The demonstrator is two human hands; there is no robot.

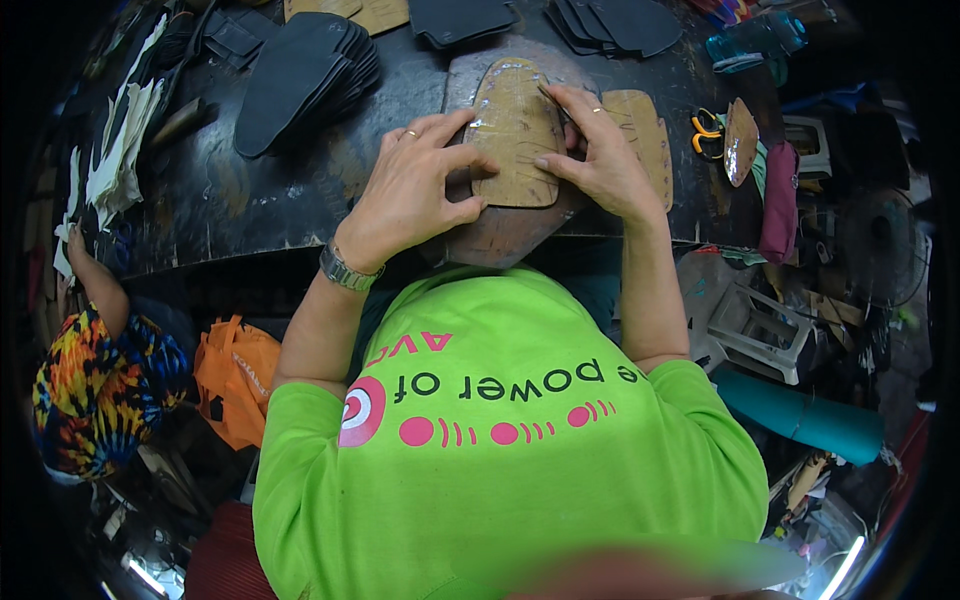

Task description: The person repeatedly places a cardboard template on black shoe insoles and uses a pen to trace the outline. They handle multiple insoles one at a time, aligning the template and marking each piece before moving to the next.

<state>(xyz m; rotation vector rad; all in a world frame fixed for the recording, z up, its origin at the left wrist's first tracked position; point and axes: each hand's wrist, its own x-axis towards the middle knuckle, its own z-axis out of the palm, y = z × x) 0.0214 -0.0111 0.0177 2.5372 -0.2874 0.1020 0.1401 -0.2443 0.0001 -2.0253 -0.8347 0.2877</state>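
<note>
A tan, stiff template board (pixel 517 135), rounded at its far end and marked with lines and small shiny spots, lies on a worn brown slab (pixel 500 236) at the table's near edge. My left hand (pixel 425 175) grips its left edge, with the thumb near the lower corner and the fingers curled along the side. On the opposite edge my right hand (pixel 595 155) holds the board, its index fingertip high up and its thumb lower on the face. The undersides of my fingers are partly hidden. Another tan template (pixel 645 140) lies just right of my right hand, partly behind it.
Stacks of black cut pieces (pixel 300 85) lie along the far side of the dark table (pixel 330 190). Orange-handled scissors (pixel 707 133), a tan oval piece (pixel 740 142) and a teal bottle (pixel 757 43) are to the right. A person in a colourful shirt (pixel 105 385) reaches in at left.
</note>
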